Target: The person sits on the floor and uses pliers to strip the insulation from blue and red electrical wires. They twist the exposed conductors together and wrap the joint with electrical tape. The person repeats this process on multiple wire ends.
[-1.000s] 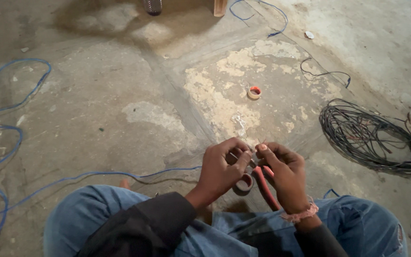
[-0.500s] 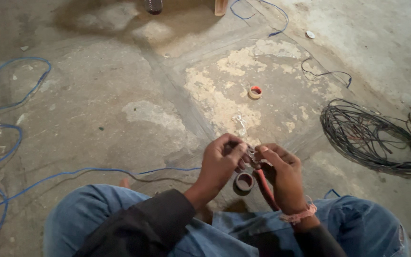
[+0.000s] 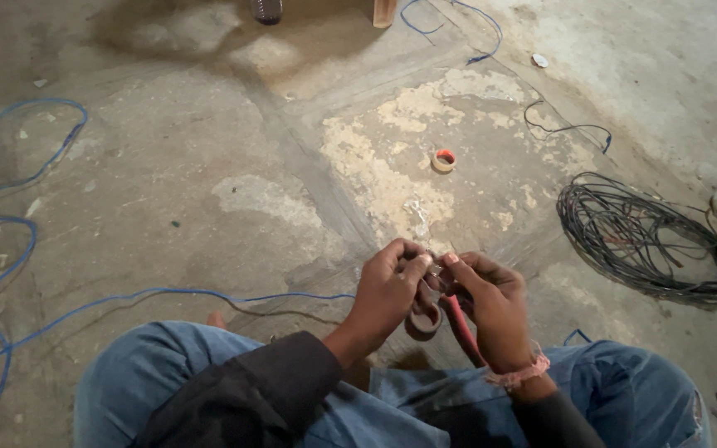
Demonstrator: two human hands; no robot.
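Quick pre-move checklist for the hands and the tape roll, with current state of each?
1. Left hand and right hand both in view, meeting over the lap: ok.
2. Tape roll hangs just below the fingers: ok.
3. Red wire runs down under the right hand: ok.
4. What the fingertips pinch between them: cannot tell, too small.
5. Blue cable lies on the floor, leading toward the hands: ok.
6. Black wire coil lies apart, to the right: ok.
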